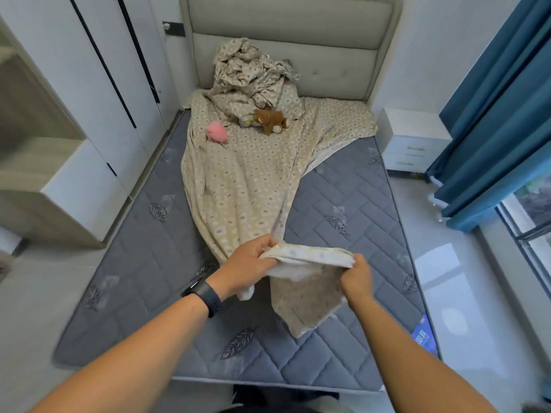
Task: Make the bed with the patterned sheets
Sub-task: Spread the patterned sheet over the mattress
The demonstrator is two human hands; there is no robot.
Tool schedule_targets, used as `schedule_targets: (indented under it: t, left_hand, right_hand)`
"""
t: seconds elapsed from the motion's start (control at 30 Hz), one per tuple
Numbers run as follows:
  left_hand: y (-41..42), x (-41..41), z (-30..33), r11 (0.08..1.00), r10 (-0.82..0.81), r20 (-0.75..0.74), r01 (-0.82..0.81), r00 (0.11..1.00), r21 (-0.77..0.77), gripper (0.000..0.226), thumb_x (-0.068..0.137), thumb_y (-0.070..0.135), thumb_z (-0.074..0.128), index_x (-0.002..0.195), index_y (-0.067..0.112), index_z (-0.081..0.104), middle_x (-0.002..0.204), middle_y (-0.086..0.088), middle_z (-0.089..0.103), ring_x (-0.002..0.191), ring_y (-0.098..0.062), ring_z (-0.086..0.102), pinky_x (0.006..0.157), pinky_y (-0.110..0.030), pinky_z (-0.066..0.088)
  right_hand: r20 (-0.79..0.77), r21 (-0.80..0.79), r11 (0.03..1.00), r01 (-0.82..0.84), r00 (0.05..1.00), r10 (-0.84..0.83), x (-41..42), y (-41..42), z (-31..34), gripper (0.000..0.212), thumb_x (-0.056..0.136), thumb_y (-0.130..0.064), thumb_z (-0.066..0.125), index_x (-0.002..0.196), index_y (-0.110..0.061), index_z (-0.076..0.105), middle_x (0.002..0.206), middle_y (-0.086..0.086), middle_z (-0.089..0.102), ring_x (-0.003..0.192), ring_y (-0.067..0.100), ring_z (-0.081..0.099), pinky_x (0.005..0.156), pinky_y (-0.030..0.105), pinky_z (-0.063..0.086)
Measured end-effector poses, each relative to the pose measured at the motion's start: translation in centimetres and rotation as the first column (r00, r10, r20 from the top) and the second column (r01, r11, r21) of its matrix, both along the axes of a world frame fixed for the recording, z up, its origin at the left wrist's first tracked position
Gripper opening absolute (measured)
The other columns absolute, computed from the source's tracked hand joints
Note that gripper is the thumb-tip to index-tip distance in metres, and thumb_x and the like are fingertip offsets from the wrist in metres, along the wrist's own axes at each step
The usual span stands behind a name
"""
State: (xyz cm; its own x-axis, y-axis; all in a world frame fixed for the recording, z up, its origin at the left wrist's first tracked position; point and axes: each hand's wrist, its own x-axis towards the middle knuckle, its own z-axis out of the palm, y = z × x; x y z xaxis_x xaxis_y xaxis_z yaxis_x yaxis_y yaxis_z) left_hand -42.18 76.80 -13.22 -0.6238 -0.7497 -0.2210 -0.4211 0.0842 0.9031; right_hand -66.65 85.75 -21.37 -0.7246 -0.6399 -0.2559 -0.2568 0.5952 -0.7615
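Note:
A beige patterned sheet (238, 180) lies in a long strip down the middle of the grey quilted mattress (357, 210), spread only near the headboard. My left hand (250, 260) and my right hand (356, 277) both grip the sheet's near edge, lifted above the mattress, with a corner hanging below. A crumpled pile of the same patterned fabric (250, 70) leans on the headboard. A brown plush bear (269, 120) and a pink plush toy (217, 131) rest on the sheet.
A padded beige headboard (298, 34) stands at the far end. White wardrobes (98, 84) line the left side close to the bed. At the right are a white nightstand (411, 141), blue curtains (501, 114) and a window (533, 210). A tiled floor (447, 263) runs along the right.

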Motion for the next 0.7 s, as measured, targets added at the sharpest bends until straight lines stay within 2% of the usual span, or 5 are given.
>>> schedule_targets:
  t: [0.13, 0.23, 0.33, 0.47, 0.7]
  left_hand:
    - [0.4, -1.3, -1.3, 0.972, -0.208, 0.337, 0.233, 0.918, -0.036, 0.022, 0.085, 0.044, 0.056, 0.085, 0.022, 0.058, 0.083, -0.008, 0.062, 0.072, -0.022, 0.057, 0.065, -0.034, 0.035]
    - [1.7, -4.9, -0.5, 0.952, -0.244, 0.404, 0.298, 0.882, -0.074, 0.022, 0.083, 0.049, 0.061, 0.098, 0.034, 0.056, 0.088, 0.004, 0.064, 0.081, -0.020, 0.062, 0.067, -0.038, 0.043]
    - [3.5, -10.3, 1.6, 0.913, -0.098, 0.330, 0.217, 0.939, -0.345, 0.068, 0.080, 0.051, 0.073, 0.139, 0.039, 0.041, 0.110, 0.017, 0.055, 0.097, -0.006, 0.056, 0.081, -0.034, 0.049]
    - [6.0, -20.0, 2.4, 0.859, -0.033, 0.080, 0.069, 0.996, -0.507, 0.093, 0.075, 0.038, 0.084, 0.150, 0.024, 0.031, 0.137, 0.006, 0.041, 0.123, -0.007, 0.042, 0.102, -0.021, 0.037]
    - [10.7, -30.0, 0.9, 0.903, 0.009, 0.184, 0.071, 0.983, -0.424, 0.013, 0.095, 0.023, 0.058, 0.082, 0.027, 0.055, 0.081, 0.005, 0.063, 0.075, -0.021, 0.059, 0.063, -0.045, 0.042]
  right_hand:
    - [-0.302, -0.350, 0.936, -0.022, 0.949, -0.091, -5.2, -1.1, 7.5, 0.038, 0.085, 0.007, 0.044, 0.107, -0.017, 0.064, 0.100, 0.005, 0.067, 0.096, 0.029, 0.062, 0.073, 0.030, 0.039]
    - [-0.735, -0.509, 0.793, -0.335, 0.648, -0.198, -7.3, -0.7, 12.5, 0.033, 0.085, 0.005, 0.057, 0.105, -0.017, 0.070, 0.090, 0.006, 0.065, 0.082, 0.025, 0.057, 0.062, 0.032, 0.039]
    - [-0.859, -0.484, 0.684, -0.546, 0.447, -0.251, -9.7, 1.4, 14.2, 0.024, 0.085, 0.003, 0.065, 0.098, -0.013, 0.076, 0.081, 0.005, 0.061, 0.073, 0.025, 0.053, 0.056, 0.033, 0.038]
    - [-0.723, -0.283, 0.617, -0.734, 0.586, 0.366, -14.9, 4.3, 11.0, 0.031, 0.081, -0.018, 0.053, 0.104, -0.021, 0.073, 0.093, -0.008, 0.065, 0.084, 0.022, 0.064, 0.063, 0.030, 0.048]
    - [-0.483, -0.154, 0.694, -0.703, 0.667, 0.568, -24.6, 9.2, 8.6, 0.033, 0.085, -0.025, 0.057, 0.115, -0.024, 0.071, 0.103, -0.010, 0.067, 0.090, 0.010, 0.059, 0.072, 0.027, 0.047]
